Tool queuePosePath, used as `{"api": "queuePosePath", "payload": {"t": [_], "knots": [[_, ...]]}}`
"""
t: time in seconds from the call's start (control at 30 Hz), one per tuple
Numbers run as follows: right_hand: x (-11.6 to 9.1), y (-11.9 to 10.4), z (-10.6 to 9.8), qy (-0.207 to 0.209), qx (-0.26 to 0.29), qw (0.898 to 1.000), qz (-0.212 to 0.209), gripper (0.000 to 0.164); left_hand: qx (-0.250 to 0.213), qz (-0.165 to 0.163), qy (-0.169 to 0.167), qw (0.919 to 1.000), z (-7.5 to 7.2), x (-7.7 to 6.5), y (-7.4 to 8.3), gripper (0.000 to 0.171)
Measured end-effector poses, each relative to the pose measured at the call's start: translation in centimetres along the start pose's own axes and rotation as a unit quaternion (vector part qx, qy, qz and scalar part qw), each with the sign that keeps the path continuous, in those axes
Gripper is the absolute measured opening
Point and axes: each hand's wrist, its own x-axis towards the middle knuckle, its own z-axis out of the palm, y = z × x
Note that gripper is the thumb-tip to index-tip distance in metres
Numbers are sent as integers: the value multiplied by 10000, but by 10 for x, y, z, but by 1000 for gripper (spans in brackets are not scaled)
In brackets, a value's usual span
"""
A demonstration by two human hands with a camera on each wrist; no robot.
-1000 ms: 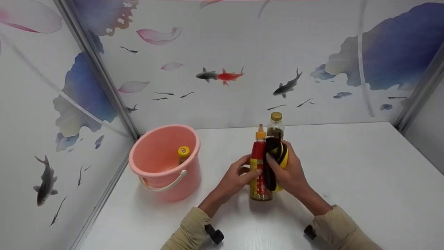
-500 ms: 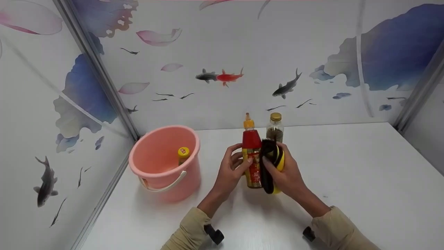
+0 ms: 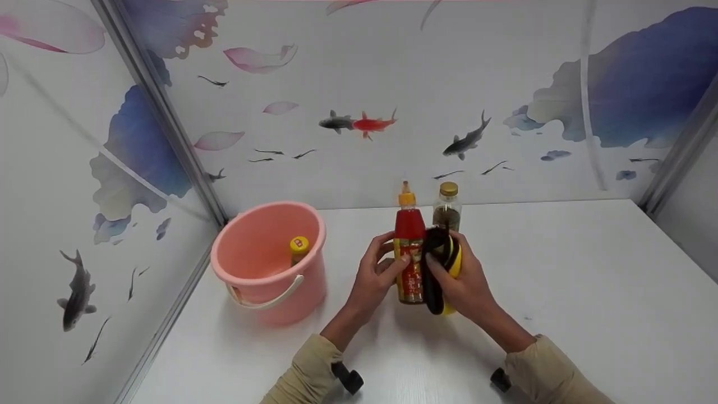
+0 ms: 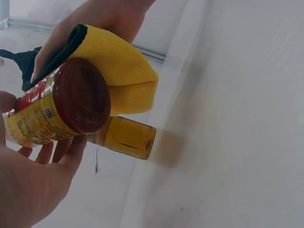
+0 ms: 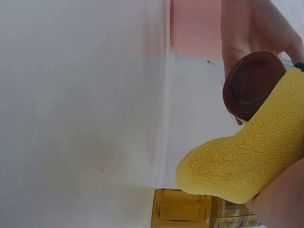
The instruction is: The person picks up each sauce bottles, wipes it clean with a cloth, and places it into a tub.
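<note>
My left hand (image 3: 373,275) grips a sauce bottle (image 3: 410,247) with a red body, a yellow-and-red label and a yellow nozzle cap. Its dark red base (image 4: 84,97) faces the left wrist camera, and the bottle is held up off the table, roughly upright. In my right hand (image 3: 463,275) is a folded cloth (image 5: 237,161), yellow and fluffy with dark edging. The cloth lies close against the bottle's right side; whether they touch, I cannot tell. Behind the cloth stands a glass bottle (image 3: 447,210) with a gold cap; its lower part (image 4: 128,137) looks amber.
To the left stands a pink bucket (image 3: 269,300) with a white handle. A yellow-capped container (image 3: 299,245) is inside it. The white table (image 3: 572,280) meets a back wall (image 3: 359,67) printed with fish and petals.
Since a second ago, the left hand has raised the sauce bottle and shifted it slightly left. The right hand with the cloth has come down a little. The last half second shows hardly any movement.
</note>
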Motion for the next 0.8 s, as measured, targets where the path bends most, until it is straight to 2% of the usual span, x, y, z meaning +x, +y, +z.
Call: {"api": "queuePosePath", "payload": {"t": [0.17,0.63,0.8], "knots": [[0,0,-1,16,73,10000,-35,53,294,-7,-128,9995,3,-1,-3,59],[5,0,-9,120,313,9994,-106,53,353,-286,-605,9971,4,-4,-7,49],[5,0,-10,138,272,9995,-64,52,521,-211,-553,9969,5,-4,-7,51]]}}
